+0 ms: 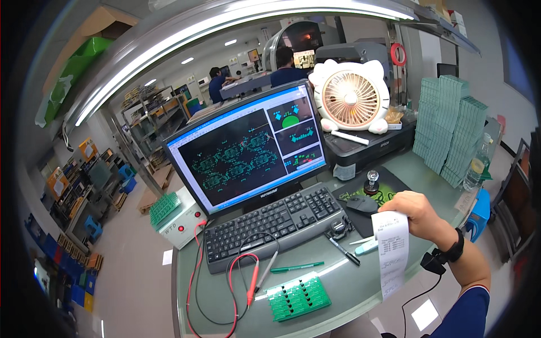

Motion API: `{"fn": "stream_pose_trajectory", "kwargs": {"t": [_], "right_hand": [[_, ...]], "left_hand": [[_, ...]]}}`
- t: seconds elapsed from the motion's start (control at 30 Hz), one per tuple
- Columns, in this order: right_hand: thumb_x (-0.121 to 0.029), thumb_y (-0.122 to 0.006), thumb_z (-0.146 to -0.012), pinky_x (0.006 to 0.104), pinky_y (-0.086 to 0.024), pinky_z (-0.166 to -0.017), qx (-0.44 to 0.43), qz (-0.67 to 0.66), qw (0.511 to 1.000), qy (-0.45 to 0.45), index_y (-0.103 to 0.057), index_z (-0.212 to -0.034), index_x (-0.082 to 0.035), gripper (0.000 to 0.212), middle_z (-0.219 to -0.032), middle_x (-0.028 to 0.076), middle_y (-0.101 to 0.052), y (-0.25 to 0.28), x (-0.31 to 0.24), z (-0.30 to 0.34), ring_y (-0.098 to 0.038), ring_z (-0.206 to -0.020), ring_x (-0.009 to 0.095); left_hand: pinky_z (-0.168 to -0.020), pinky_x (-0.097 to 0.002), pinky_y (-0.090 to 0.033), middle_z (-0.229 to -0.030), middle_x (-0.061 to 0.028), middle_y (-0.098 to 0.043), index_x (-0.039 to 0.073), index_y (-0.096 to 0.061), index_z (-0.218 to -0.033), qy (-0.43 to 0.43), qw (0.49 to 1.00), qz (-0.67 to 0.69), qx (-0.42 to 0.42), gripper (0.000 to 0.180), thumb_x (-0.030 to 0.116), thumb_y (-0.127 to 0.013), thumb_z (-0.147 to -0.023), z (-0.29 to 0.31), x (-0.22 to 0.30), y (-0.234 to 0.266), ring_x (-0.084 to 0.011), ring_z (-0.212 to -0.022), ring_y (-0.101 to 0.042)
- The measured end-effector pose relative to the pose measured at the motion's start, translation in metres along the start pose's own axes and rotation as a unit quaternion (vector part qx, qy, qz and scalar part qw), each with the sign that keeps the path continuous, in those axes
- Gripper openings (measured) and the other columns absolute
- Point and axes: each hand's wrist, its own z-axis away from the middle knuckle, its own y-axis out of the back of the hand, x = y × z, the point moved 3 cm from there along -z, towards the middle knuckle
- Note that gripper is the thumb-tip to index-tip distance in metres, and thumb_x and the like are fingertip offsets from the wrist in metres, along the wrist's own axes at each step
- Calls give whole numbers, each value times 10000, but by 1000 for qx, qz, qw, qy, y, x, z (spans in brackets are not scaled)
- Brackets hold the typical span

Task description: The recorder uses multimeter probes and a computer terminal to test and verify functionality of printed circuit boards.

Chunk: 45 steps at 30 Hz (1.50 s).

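- Right hand pinches a paper slip, seemingly by its top
- Left hand: cannot tell its state
- Green circuit board lies near, left of the slip

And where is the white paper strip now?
In the head view, the white paper strip hangs from the right hand at lower right, to the right of the dark pen.
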Motion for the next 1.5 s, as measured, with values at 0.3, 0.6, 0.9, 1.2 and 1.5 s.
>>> {"fn": "stream_pose_trajectory", "kwargs": {"t": [0.3, 0.6, 0.9, 1.2, 1.5], "right_hand": [[-88, -725, -742, 328, -489, -629, 34, -48, 996, 65, -663, -924, -78, 192, -811, 55, -670, -23, -10, -32, -649, -739, 232], [-81, -728, -743, 326, -492, -648, 58, -63, 995, 56, -661, -924, -78, 193, -825, 55, -675, -5, -10, -12, -650, -748, 235], [-75, -730, -743, 325, -501, -679, 63, -64, 996, 20, -664, -921, -62, 190, -854, 66, -684, 11, -8, 9, -657, -771, 252], [-77, -737, -741, 330, -507, -672, 78, -74, 994, 15, -662, -926, -49, 201, -863, 81, -686, 12, 0, 20, -661, -773, 258], [-84, -749, -736, 322, -504, -670, 81, -82, 993, 15, -654, -930, -32, 222, -865, 88, -684, 9, 1, 14, -661, -771, 261]], "left_hand": [[-1010, -383, -394, -1324, -114, -494, 28, -424, -1345, -16, 999, -25, -15, 493, 369, -453, -991, 10, 10, -2, -215, -1204, -485], [-986, -379, -409, -1288, -113, -517, 24, -451, -1316, -17, 998, -68, -8, 457, 341, -465, -987, 50, 22, -10, -212, -1172, -503], [-963, -374, -423, -1252, -112, -540, 21, -478, -1287, -8, 994, -108, 4, 422, 314, -477, -983, 89, 31, -18, -209, -1139, -520], [-939, -369, -438, -1216, -111, -563, 17, -505, -1258, 7, 991, -136, 2, 388, 286, -489, -979, 116, 35, -22, -206, -1107, -538], [-916, -365, -452, -1181, -110, -585, 14, -532, -1229, 26, 989, -146, -4, 354, 258, -501, -975, 138, 29, -27, -203, -1074, -555]]}}
